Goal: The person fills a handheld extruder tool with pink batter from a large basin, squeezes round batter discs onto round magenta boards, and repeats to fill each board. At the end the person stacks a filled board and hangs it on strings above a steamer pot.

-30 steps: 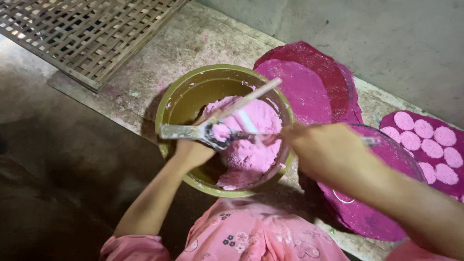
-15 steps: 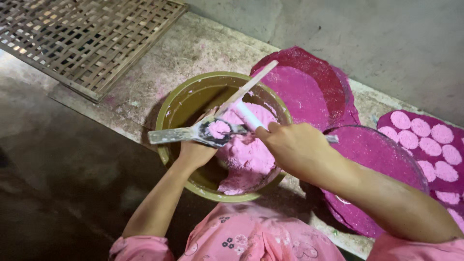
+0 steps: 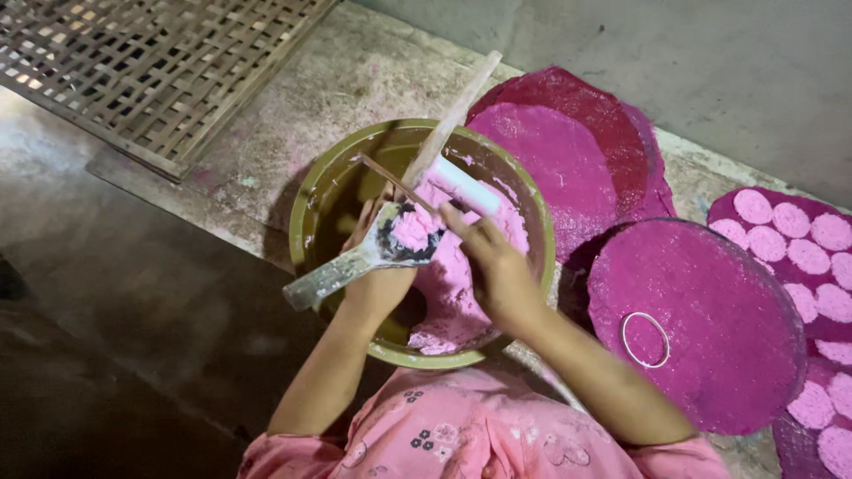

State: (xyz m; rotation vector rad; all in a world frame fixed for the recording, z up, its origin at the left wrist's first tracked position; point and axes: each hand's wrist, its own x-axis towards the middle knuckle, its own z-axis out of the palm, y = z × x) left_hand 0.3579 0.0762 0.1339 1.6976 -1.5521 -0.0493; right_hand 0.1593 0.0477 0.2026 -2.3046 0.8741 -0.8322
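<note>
Pink paste (image 3: 457, 266) fills an olive-green bowl (image 3: 312, 208) beside magenta discs (image 3: 701, 310) and a floral pink garment (image 3: 461, 435).

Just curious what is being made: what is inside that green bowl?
The green bowl holds pink paste heaped on its right side, plus a long wooden stick leaning out over the rim. The hands and a paste-loaded spoon cover the middle, so the bottom there is hidden.

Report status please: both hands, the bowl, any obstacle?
Left hand grips paste-loaded spoon. Right hand holds white stick over pink paste in olive bowl. No obstacle.
</note>
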